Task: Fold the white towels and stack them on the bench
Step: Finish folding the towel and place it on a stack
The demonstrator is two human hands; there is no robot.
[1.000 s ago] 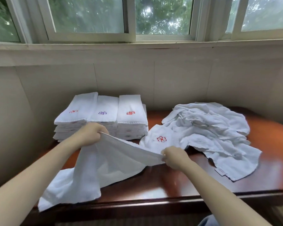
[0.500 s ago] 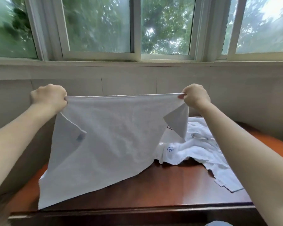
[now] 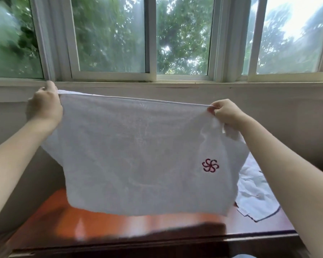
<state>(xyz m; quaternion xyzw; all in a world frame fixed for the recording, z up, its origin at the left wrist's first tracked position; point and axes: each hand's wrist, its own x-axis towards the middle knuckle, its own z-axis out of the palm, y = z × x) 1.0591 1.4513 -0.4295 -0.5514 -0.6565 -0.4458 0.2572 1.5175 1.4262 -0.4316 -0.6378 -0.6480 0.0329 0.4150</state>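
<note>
A white towel (image 3: 138,155) hangs spread out in the air above the bench (image 3: 104,226), held up by its top edge so that it faces the camera as a broad sheet. Its upper hem runs nearly straight between the two hands, sloping a little down toward the right, and its lower edge hangs clear of the wood, casting a dark shadow on the surface below. A dark red embroidered flower emblem (image 3: 210,165) sits on the towel's lower right part. The left hand (image 3: 44,107) grips the top left corner, its fingers curled round the hem with the back of the hand toward the camera. The right hand (image 3: 225,113) pinches the top right corner between thumb and curled fingers, and a small loose flap of cloth hangs below that grip. Both bare forearms reach in from the lower corners of the view. The bench is a glossy reddish-brown wooden surface with a dark front edge. On its right side, partly hidden behind the held towel and the right arm, lies a rumpled heap of white towels (image 3: 255,202). Behind stands a pale wall (image 3: 268,118) beneath a white sill, and above it a row of white-framed windows (image 3: 151,40) shows blurred green trees.
</note>
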